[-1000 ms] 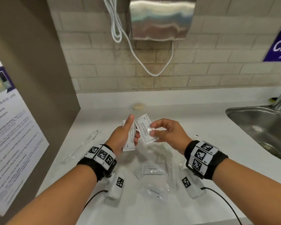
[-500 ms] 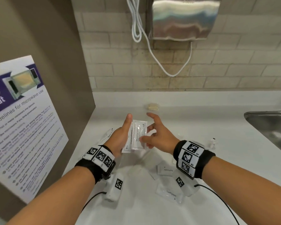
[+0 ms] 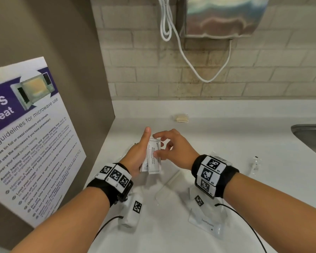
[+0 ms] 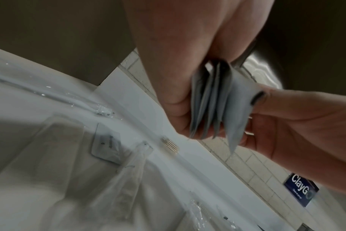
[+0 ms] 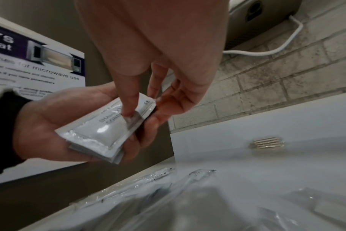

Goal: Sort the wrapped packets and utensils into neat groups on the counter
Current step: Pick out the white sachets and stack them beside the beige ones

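Observation:
My left hand [image 3: 144,148] grips a small stack of white shampoo sachets [image 3: 153,161] upright above the white counter [image 3: 226,136]. My right hand [image 3: 161,145] pinches the top sachet, thumb on its printed face, fingers at its far edge. In the right wrist view the thumb dents that sachet [image 5: 101,131]. The left wrist view shows the stack [image 4: 211,106] edge-on and fanned. A toothpaste packet [image 3: 206,222] and a clear-wrapped utensil [image 3: 169,183] lie below my wrists. Another wrapped utensil [image 4: 49,96] lies by the left wall.
A bundle of toothpicks [image 3: 181,118] lies near the backsplash. A small clear-wrapped item [image 3: 256,162] sits to the right, before the steel sink [image 3: 310,136]. A brown panel with a microwave poster [image 3: 26,134] bounds the left. A hand dryer [image 3: 223,17] hangs above.
My right hand laid its sachet onto the stack in my left hand, spread its fingers, and now pinches the top sachet. The head view has swung left.

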The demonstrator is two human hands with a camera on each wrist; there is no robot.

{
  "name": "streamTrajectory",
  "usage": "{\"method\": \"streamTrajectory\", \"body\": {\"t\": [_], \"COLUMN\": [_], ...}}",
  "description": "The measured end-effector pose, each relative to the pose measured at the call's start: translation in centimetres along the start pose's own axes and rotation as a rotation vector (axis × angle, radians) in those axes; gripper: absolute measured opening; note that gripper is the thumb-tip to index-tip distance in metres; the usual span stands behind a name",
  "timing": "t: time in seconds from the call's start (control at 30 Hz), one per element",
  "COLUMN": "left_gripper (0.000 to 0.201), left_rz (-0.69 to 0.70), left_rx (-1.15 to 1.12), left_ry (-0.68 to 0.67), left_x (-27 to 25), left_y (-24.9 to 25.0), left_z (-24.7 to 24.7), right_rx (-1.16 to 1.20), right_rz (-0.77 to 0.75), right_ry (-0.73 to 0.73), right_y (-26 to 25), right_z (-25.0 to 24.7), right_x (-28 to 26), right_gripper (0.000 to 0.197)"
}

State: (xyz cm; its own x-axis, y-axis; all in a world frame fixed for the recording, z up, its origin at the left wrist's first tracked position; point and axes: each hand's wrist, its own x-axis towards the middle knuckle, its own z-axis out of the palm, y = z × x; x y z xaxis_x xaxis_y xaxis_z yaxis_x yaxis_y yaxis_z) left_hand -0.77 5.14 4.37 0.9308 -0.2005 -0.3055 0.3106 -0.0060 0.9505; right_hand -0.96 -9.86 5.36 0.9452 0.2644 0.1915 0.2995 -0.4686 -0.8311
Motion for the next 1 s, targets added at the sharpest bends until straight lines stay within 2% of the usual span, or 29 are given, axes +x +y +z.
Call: {"method": "streamTrajectory", "body": {"t": [0.3,0.4,0.53,0.63,0.7,0.8,1.0], "left_gripper": [0.076,0.079,0.075,0.063,0.056,0.043,0.018], "left_rz": [0.022,0.037,0.067,0.133,0.158,0.176,0.204], "left_rx": [-0.024,-0.055,-0.152,-0.171,-0.160,-0.159,-0.270], "left_ry": [-0.098,-0.094,0.042,0.120,0.142,0.152,0.193], "left_x": [1.0,1.6,2.7,3.6,4.3,5.2,6.3], "left_y": [1.0,1.0,1.1,1.8,2.4,2.9,3.1], "left_z": [1.1,1.3,1.1,1.2,1.2,1.1,0.6], "right_rx": [-0.068,-0.075,0.277,0.467,0.413,0.235,-0.286], "right_rz": [-0.027,0.045,0.242,0.329,0.307,0.203,0.079], "right_ry": [-0.078,-0.014,0.122,0.018,-0.081,-0.082,-0.174], "right_y": [1.0,1.8,2.0,1.3,1.0,1.0,1.5], "right_z": [-2.3,-3.6,-5.2,-4.7,-3.5,-2.3,-2.1], "right_x": [2.2,3.5,4.8,4.8,4.7,5.0,6.2], "right_gripper": [0.041,0.037,0.028,0.042,0.041,0.031,0.038]}}
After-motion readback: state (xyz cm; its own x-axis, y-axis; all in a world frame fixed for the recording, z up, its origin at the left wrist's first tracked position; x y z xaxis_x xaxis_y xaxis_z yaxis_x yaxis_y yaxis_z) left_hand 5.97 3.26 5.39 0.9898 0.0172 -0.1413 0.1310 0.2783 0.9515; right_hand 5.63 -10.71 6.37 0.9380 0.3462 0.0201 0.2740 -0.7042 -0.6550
